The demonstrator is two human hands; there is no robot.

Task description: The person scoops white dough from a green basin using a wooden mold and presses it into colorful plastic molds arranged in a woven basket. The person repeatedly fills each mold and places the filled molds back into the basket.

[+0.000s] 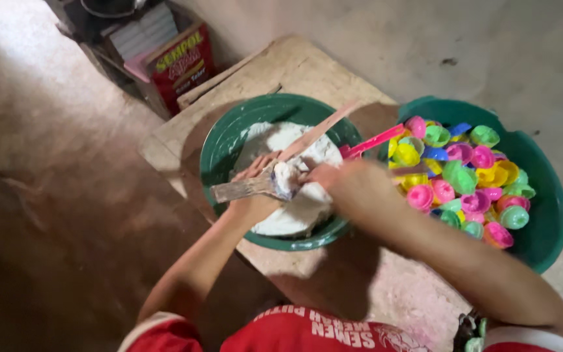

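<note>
Dough: white mass (288,218) heaped in green bowl (219,153), centre of wooden board (275,65); large share not yet portioned
Left hand (252,195): over bowl's near-left part, closed around coated flat spatula (245,188) with white lump at its tip
Right hand (346,186): meeting spatula tip from the right, fingers pinched at the lump; exact hold blurred, cannot tell
Sticks: pale wooden stick (317,130) and pink stick (373,141) propped across bowl's far-right rim
Moulds: small coloured plastic cups (464,173) piled in teal basin (545,221), right of bowl; all appear unfilled
Progress: judged early, filling barely begun
Far left: red printed box (180,62) on floor
</note>
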